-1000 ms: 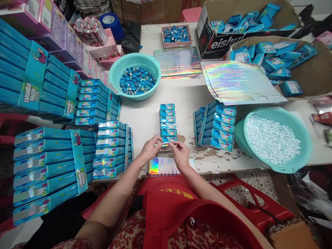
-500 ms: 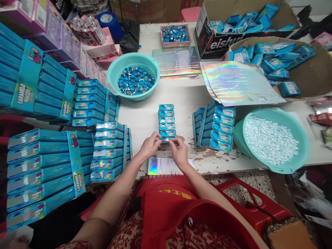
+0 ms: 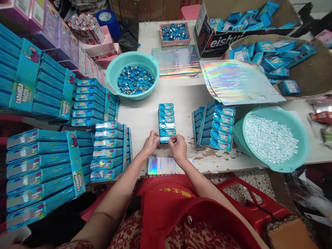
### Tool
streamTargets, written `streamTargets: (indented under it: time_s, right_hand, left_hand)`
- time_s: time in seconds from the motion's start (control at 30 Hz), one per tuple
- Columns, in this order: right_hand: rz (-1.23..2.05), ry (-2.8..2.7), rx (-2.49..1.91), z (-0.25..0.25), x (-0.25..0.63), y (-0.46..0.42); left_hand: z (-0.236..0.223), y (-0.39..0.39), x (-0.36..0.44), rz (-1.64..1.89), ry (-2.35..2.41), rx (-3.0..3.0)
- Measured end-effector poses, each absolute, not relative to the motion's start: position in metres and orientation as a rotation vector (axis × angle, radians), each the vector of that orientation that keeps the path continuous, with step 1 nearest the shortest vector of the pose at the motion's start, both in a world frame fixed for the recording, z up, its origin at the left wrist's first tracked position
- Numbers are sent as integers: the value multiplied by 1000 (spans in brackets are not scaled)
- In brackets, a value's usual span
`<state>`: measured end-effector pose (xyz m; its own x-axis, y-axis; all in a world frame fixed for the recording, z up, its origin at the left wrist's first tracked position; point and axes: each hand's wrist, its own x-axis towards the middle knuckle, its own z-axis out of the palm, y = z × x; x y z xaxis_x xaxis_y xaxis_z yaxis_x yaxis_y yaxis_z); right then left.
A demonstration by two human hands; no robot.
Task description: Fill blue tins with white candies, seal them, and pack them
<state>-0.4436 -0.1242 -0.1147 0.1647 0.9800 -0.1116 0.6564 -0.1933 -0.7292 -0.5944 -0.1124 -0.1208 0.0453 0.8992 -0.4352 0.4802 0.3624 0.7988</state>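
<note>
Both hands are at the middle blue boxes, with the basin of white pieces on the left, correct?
Wrong side: the head view shows the basin of white pieces on the right. The left hand and right hand are at the middle blue boxes.

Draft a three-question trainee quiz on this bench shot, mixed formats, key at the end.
1. True or false: the white pieces lie in the basin on the person's right side.

2. Which is nearest the right grip?
a) the black bag
b) the centre blue boxes
c) the blue tape roll

3. Fill in: a row of shiny ____ lies at the near edge of the table, beside the red apron.

Key:
1. True
2. b
3. strips
</note>
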Motion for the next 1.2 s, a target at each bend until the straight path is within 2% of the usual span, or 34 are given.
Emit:
streamTargets:
  time_s: [0.17, 0.27, 0.4, 0.6, 0.77, 0.93, 1.2]
  right_hand:
    - [782, -1261, -1912, -118, -438, -125]
    - [885, -1237, -1952, -122, -440, -122]
    - [940, -1177, -1942, -130, -442, -117]
    - [1098, -956, -1779, -136, -426, -152]
    - [1364, -1612, -1657, -140, -436, -190]
    - [1346, -2299, -1553, -139, -460, -190]
    - [1314, -2423, -1610, -139, -460, -191]
  left_hand:
    - [-134, -133, -589, 575, 1867, 1119]
    - [-134, -154, -570, 674, 1769, 1104]
    - [-133, -168, -561, 359, 1673, 1270]
    - [-139, -170, -616, 21, 1702, 1338]
    - [-155, -188, -634, 47, 1571, 1201]
    - [-163, -188, -630, 263, 1600, 1140]
    - [-164, -188, -633, 247, 1563, 1156]
